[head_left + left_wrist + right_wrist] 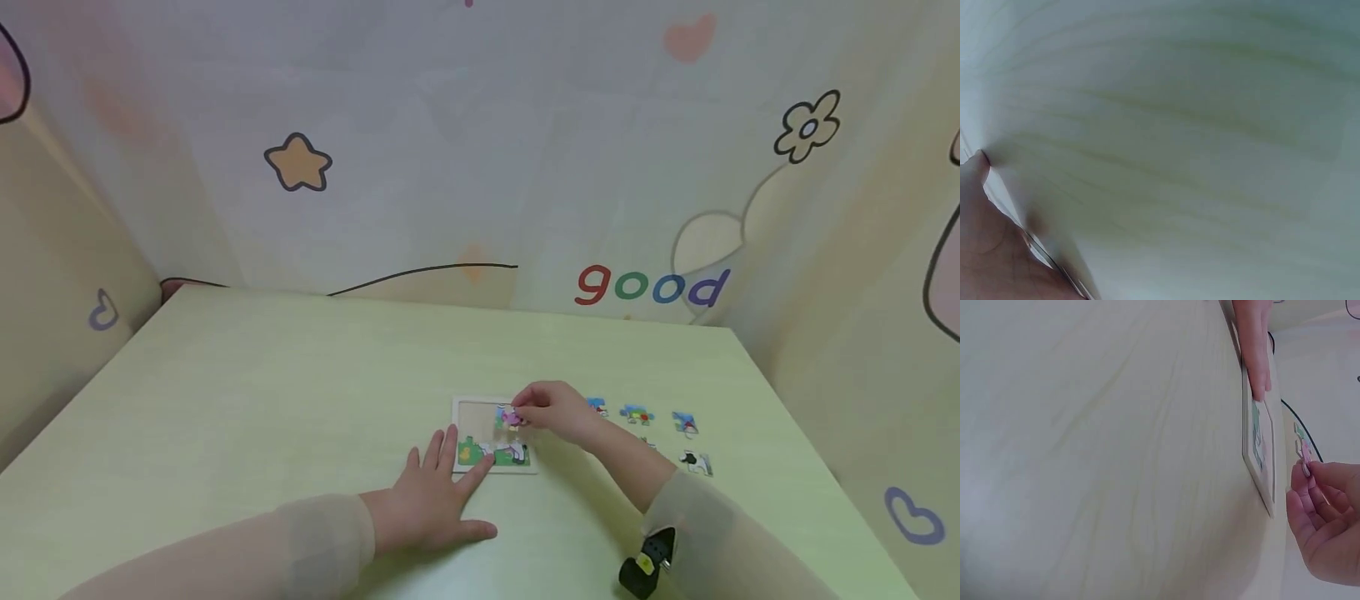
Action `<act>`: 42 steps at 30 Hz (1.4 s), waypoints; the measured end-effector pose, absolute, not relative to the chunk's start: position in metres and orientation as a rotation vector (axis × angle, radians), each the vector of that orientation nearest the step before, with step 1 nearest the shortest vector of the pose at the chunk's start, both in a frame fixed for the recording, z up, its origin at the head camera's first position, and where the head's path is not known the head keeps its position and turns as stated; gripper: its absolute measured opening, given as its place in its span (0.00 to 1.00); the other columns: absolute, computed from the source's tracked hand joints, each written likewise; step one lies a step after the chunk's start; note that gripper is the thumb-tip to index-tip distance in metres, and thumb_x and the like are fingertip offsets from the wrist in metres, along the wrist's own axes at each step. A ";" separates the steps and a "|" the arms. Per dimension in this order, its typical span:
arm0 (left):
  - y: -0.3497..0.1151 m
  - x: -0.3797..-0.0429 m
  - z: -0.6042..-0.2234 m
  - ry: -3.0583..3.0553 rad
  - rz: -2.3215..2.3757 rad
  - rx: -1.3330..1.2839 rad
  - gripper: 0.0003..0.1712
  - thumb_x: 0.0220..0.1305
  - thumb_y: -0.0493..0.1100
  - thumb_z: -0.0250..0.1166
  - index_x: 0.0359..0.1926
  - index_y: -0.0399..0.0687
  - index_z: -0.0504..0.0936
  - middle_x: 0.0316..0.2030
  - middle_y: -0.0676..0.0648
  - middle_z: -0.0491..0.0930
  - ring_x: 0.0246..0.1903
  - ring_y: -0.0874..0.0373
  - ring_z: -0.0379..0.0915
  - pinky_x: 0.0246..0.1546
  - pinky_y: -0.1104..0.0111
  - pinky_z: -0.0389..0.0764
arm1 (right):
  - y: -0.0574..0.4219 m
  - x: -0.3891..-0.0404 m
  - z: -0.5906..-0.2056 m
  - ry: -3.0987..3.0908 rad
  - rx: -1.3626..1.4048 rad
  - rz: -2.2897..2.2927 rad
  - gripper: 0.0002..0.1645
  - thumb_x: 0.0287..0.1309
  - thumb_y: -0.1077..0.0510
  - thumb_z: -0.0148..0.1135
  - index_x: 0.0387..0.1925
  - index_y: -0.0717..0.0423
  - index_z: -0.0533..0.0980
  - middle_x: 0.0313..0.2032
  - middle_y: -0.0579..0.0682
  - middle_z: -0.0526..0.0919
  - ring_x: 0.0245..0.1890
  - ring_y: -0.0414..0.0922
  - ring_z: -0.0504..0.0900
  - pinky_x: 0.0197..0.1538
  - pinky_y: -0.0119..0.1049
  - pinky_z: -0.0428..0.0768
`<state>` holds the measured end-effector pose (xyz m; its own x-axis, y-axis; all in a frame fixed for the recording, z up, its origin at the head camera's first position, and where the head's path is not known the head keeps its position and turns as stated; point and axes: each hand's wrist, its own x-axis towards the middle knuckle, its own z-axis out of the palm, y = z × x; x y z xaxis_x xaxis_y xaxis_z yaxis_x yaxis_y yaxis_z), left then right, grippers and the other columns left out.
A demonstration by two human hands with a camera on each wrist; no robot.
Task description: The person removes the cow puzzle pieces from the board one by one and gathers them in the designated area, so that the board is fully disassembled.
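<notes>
Pink-printed puzzle piece (509, 418), pinched by right hand (562, 414), held above upper right of tray (455, 411); farther from left hand (431, 502), spread straight-fingered across lower-left corner

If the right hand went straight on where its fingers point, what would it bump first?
Probably the puzzle tray, with the pinched puzzle piece leading; depth is unclear, so the right hand might pass above it.

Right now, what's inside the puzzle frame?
Picture pieces line the puzzle frame's bottom; bare board shows above. The left hand partly hides them; the right hand and its pinched piece partly obscure the upper right.
</notes>
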<state>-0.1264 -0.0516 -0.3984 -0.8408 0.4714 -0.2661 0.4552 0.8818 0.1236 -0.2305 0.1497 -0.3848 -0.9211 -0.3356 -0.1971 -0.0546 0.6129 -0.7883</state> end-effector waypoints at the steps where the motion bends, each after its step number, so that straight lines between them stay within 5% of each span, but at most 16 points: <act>1: -0.051 -0.126 -0.399 2.759 0.075 0.693 0.49 0.55 0.79 0.43 0.72 0.63 0.50 0.69 0.30 0.40 0.68 0.34 0.38 0.58 0.40 0.54 | 0.154 -0.230 -0.385 2.509 -0.313 -1.215 0.08 0.60 0.60 0.60 0.39 0.58 0.79 0.32 0.48 0.81 0.33 0.43 0.78 0.42 0.36 0.79; 26: -0.051 -0.123 -0.395 2.761 0.035 0.706 0.47 0.57 0.77 0.41 0.73 0.62 0.49 0.70 0.31 0.40 0.68 0.35 0.37 0.60 0.42 0.53 | 0.243 -0.219 -0.383 2.528 -0.291 -1.209 0.09 0.62 0.63 0.57 0.40 0.65 0.77 0.35 0.51 0.81 0.33 0.45 0.78 0.38 0.37 0.78; 32: -0.052 -0.125 -0.396 2.762 0.041 0.707 0.48 0.56 0.78 0.41 0.73 0.63 0.48 0.70 0.31 0.40 0.68 0.35 0.37 0.59 0.42 0.53 | 0.254 -0.218 -0.386 2.584 -0.300 -1.068 0.05 0.60 0.64 0.59 0.36 0.62 0.78 0.27 0.48 0.78 0.24 0.43 0.71 0.28 0.32 0.72; 42: -0.054 -0.126 -0.400 2.760 0.021 0.709 0.48 0.56 0.79 0.40 0.73 0.64 0.47 0.70 0.31 0.39 0.68 0.35 0.36 0.59 0.42 0.53 | 0.259 -0.212 -0.387 2.739 -0.358 -0.834 0.02 0.59 0.61 0.60 0.32 0.56 0.78 0.29 0.45 0.79 0.29 0.43 0.72 0.33 0.36 0.72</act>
